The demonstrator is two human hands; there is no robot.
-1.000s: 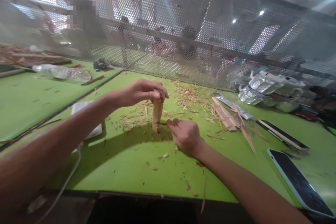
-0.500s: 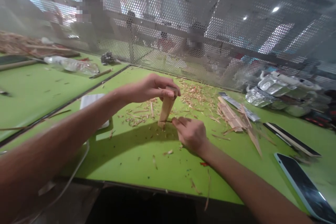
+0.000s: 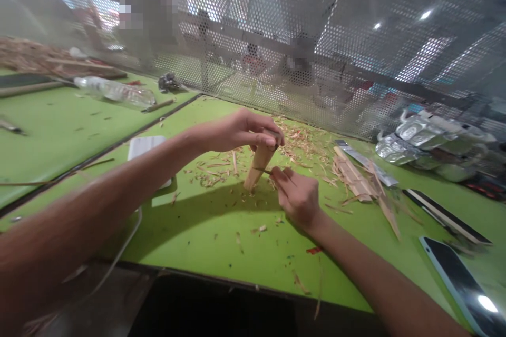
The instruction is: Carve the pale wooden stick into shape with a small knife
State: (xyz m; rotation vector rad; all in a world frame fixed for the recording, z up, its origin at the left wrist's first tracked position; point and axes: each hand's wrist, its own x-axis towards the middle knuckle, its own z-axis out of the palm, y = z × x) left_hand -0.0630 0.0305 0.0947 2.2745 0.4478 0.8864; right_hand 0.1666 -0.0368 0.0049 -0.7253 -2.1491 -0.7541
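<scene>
My left hand (image 3: 241,130) pinches the top of a short pale wooden piece (image 3: 256,168), which stands tilted with its lower end on the green table (image 3: 221,231). To its right, my right hand (image 3: 298,197) is closed around a thin blade (image 3: 263,170); the blade's tip touches the middle of the wood's right side. Wood shavings (image 3: 213,174) lie scattered around the piece.
A stack of wooden slats (image 3: 356,179) lies to the right, with a metal strip (image 3: 366,160) and foil packs (image 3: 427,142) beyond. A phone (image 3: 462,284) lies at the near right. A white tablet (image 3: 146,155) and a cable are at the left, a perforated screen (image 3: 276,47) behind.
The blade has risen from the wood's base to its middle. The wood has tilted further to the right at the top. The view has shifted slightly.
</scene>
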